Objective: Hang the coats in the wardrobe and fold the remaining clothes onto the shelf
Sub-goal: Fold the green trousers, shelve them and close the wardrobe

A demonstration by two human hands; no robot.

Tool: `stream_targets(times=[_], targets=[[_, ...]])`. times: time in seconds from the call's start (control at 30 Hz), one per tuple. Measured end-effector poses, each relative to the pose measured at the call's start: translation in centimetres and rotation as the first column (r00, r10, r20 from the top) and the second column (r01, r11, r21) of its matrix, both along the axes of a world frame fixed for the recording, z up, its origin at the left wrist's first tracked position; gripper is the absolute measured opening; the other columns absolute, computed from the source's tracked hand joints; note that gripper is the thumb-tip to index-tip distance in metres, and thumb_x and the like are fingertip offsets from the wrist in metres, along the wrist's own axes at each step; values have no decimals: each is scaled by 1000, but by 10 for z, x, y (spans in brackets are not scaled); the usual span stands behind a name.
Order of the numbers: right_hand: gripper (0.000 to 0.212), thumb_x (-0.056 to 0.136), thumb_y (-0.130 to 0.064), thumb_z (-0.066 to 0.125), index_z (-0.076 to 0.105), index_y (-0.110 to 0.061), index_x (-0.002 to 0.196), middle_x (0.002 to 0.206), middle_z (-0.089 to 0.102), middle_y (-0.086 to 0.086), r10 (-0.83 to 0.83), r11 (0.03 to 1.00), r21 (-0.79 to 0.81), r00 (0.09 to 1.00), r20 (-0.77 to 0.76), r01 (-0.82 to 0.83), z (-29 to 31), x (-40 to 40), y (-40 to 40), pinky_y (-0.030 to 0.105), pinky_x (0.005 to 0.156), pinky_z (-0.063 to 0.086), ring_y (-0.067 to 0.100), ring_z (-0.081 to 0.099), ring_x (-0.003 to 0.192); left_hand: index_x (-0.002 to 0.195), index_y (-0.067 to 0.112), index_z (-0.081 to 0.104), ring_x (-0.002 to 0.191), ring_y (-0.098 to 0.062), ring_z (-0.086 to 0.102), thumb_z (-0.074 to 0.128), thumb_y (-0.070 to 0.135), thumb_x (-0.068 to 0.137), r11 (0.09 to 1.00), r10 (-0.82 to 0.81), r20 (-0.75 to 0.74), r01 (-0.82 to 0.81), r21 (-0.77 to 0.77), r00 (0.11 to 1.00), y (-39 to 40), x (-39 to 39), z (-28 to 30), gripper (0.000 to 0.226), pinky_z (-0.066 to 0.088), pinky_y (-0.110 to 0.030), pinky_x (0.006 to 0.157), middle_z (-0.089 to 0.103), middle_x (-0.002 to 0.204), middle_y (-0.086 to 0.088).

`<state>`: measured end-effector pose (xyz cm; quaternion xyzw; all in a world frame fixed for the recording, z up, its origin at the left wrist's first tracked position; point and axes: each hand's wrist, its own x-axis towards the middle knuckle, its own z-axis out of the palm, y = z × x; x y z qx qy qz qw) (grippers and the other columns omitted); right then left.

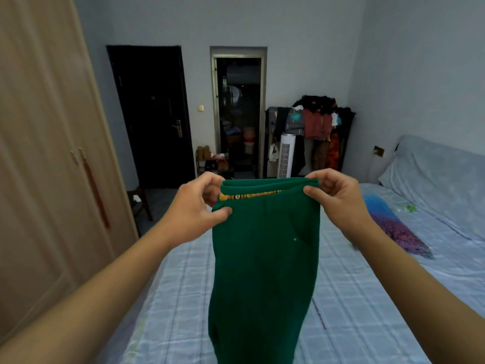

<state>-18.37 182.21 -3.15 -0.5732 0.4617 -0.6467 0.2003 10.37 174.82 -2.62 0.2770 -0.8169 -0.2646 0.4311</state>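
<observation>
Both hands up front: left hand and right hand each pinch a waistband corner of green trousers, which hang upright over the checked bed. Closed wardrobe stands left. Purple-blue garment lies on the bed, right.

Pale grey-blue walls enclose a dim room. A tall beige wooden wardrobe fills the left of the frame, its doors closed. At upper centre stand a black door and an open dark doorway (clutter inside). A checked light-blue bed spans the lower right, a white tower fan beyond it.
</observation>
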Motion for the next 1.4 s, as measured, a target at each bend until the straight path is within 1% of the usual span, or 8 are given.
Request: stream_targets(times=[0.13, 0.33, 0.5, 0.83, 0.97, 1.1, 1.33, 1.4], targets=[[13, 87, 0, 69, 69, -9, 97, 92, 73, 17, 19, 995, -104, 999, 50, -14, 17, -3, 0, 27, 75, 60, 18, 70, 83, 97, 13, 64, 82, -22, 62, 81, -3, 76, 997, -44, -157, 55, 62, 987, -5, 5, 24, 32, 54, -41, 79, 69, 93, -18], [18, 85, 5, 69, 67, -9, 96, 87, 71, 14, 32, 999, 12, 998, 56, -33, -12, 0, -1, 29, 77, 58, 18, 69, 81, 94, 2, 62, 77, -25, 56, 82, -2, 74, 994, 14, -52, -9, 112, 999, -3, 5, 2, 28, 51, -58, 75, 63, 94, -30], [19, 84, 4, 70, 68, -9, 97, 86, 74, 9, 71, 997, 14, 996, 56, -71, -25, -3, 3, 26, 75, 59, 16, 70, 81, 91, 9, 65, 82, -45, 65, 82, 8, 69, 988, 13, -73, -1, 153, 997, 2, 9, -9, 27, 53, -62, 77, 70, 91, -22], [20, 84, 2, 70, 69, -9, 101, 90, 74, 16, 86, 996, 25, 993, 76, -88, -29, -25, 13, 31, 79, 61, 21, 72, 85, 90, 6, 66, 90, -53, 62, 84, -3, 71, 970, 30, -89, -8, 241, 996, 11, -15, -19, 28, 51, -68, 80, 71, 93, -24], [22, 84, 1, 70, 69, -9, 102, 89, 75, 11, 123, 989, 63, 986, 114, -131, -39, -42, 18, 29, 78, 61, 21, 72, 85, 91, 9, 69, 87, -51, 64, 84, 9, 62, 958, 47, -142, -4, 287, 989, 21, -27, -31, 33, 52, -67, 86, 71, 95, -25], [21, 84, 3, 70, 69, -9, 101, 86, 76, 5, 133, 983, 108, 982, 134, -147, -63, -48, 15, 24, 73, 59, 18, 73, 83, 89, 8, 70, 80, -32, 63, 83, 5, 60, 937, 73, -161, -12, 348, 984, 28, -37, -54, 32, 52, -63, 84, 69, 94, -30], [22, 83, 0, 72, 71, -15, 99, 90, 76, 11, 111, 979, 152, 983, 148, -134, -87, -63, -28, 24, 73, 59, 21, 74, 86, 85, 20, 73, 79, -25, 67, 85, -7, 67, 929, 83, -130, -30, 368, 988, -22, -47, -80, 35, 58, -39, 77, 71, 92, -23], [21, 84, -1, 72, 71, -16, 98, 89, 76, 8, 89, 978, 175, 985, 151, -115, -91, -67, -51, 23, 71, 59, 20, 74, 86, 84, 20, 72, 79, -26, 68, 84, -8, 69, 935, 85, -101, -44, 352, 991, -48, -53, -85, 34, 57, -39, 76, 72, 91, -19]])
